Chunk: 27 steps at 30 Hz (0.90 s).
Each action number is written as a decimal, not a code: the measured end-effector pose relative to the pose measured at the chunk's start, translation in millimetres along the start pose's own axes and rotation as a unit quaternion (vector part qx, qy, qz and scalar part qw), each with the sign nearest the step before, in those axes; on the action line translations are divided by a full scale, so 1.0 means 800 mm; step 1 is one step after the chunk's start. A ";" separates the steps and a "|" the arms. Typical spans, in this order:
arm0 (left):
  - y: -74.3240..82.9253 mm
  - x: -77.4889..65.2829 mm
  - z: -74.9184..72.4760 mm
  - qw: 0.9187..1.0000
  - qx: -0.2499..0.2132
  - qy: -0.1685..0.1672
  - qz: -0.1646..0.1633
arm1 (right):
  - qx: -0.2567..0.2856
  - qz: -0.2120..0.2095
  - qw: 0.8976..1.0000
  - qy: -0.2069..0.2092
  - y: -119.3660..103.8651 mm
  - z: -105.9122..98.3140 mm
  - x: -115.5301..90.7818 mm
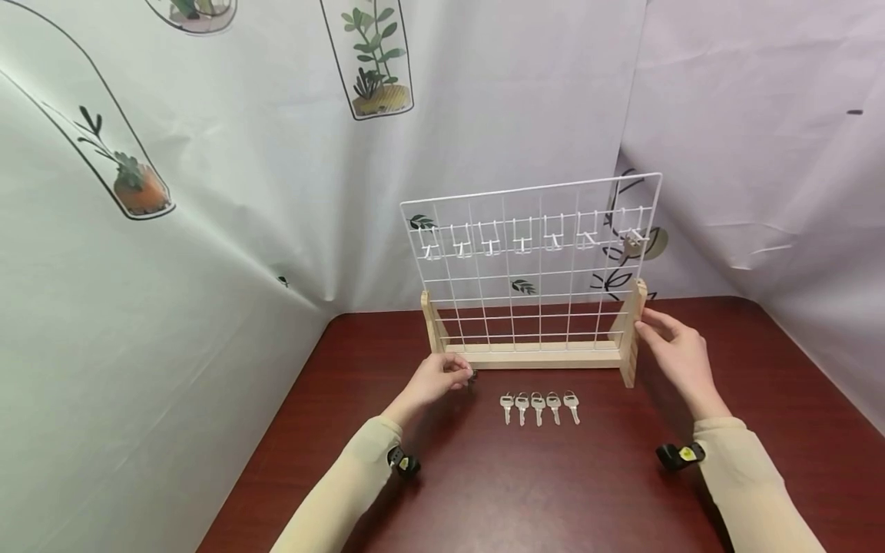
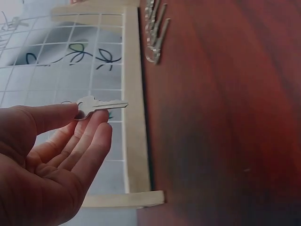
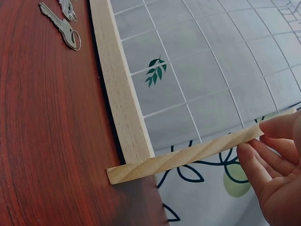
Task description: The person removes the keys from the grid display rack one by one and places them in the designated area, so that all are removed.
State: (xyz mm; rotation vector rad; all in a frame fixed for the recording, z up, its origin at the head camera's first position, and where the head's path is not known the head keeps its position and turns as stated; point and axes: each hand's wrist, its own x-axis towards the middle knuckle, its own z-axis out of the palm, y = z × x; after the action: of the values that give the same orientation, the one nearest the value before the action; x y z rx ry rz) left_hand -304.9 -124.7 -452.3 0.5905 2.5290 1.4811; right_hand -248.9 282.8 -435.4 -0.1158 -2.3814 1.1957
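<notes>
In the head view, my left hand (image 1: pixel 437 376) is just in front of the rack's lower left corner. Its thumb and fingers pinch a silver key (image 2: pixel 91 107) by the head, the blade pointing away from the fingertips. My right hand (image 1: pixel 679 359) grips the right wooden upright (image 1: pixel 632 330) of the rack between thumb and fingers. The rack is a white wire grid (image 1: pixel 532 284) on a pale wooden base (image 1: pixel 539 359), with a row of white hooks (image 1: pixel 522 244) across its upper part. Several silver keys (image 1: pixel 538 408) with small rings lie in a row before the base.
Everything stands on a dark red wooden table (image 1: pixel 525 491). A white cloth backdrop (image 1: pixel 276 153) printed with plants hangs behind and to the left. The left wooden upright (image 1: pixel 433 322) supports the grid's other end. A small greyish shape overlaps the rightmost hook (image 1: pixel 632 234).
</notes>
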 end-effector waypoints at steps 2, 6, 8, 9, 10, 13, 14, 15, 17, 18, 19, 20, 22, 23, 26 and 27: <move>-0.004 -0.001 0.004 1.000 -0.005 -0.003 0.002 | -0.001 0.001 1.000 0.001 -0.001 -0.001 0.000; -0.008 -0.003 0.012 1.000 -0.016 -0.011 -0.004 | -0.002 -0.001 1.000 0.004 -0.001 -0.002 0.000; -0.011 -0.004 0.017 1.000 -0.020 -0.017 -0.011 | -0.002 -0.002 1.000 0.002 0.000 -0.001 0.001; -0.012 -0.004 0.019 0.999 -0.024 -0.020 -0.014 | -0.002 -0.002 1.000 0.001 0.001 -0.001 0.001; -0.014 -0.004 0.021 0.999 -0.027 -0.023 -0.016 | -0.002 -0.002 1.000 0.000 0.001 -0.001 0.001; -0.019 -0.003 0.028 0.998 -0.041 -0.035 -0.025 | -0.001 0.000 1.000 -0.004 0.002 0.000 0.001; -0.019 -0.003 0.030 0.998 -0.046 -0.039 -0.024 | -0.001 0.001 1.000 -0.004 0.002 0.000 0.001; -0.020 -0.003 0.032 0.997 -0.052 -0.042 -0.028 | -0.001 0.002 1.000 -0.005 0.002 0.000 0.001; -0.020 -0.002 0.035 0.997 -0.058 -0.046 -0.035 | 0.000 0.004 1.000 -0.004 0.003 0.001 0.001; -0.020 -0.002 0.037 0.996 -0.060 -0.047 -0.037 | -0.001 0.005 1.000 -0.003 0.003 0.001 0.001; -0.020 -0.001 0.039 0.996 -0.062 -0.048 -0.041 | -0.001 0.005 1.000 -0.002 0.003 0.001 0.002; -0.020 -0.001 0.040 0.996 -0.062 -0.049 -0.044 | 0.000 0.005 1.000 -0.001 0.004 0.002 0.002; -0.020 0.000 0.043 0.996 -0.058 -0.050 -0.049 | -0.001 0.006 1.000 0.002 0.004 0.002 0.002; -0.021 0.001 0.045 0.996 -0.057 -0.051 -0.052 | -0.002 0.007 1.000 0.002 0.004 0.003 0.002; -0.023 0.002 0.048 0.996 -0.045 -0.053 -0.056 | -0.002 0.008 1.000 0.002 0.005 0.003 0.002; -0.023 0.003 0.049 0.996 -0.039 -0.054 -0.057 | -0.002 0.009 1.000 0.001 0.005 0.003 0.002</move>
State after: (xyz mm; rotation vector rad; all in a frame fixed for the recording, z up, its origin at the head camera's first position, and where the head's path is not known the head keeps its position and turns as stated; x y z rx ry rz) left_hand -298.8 -100.1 -487.8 0.4921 2.3699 1.4600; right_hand -251.8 283.8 -439.2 -0.1402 -2.3864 1.1992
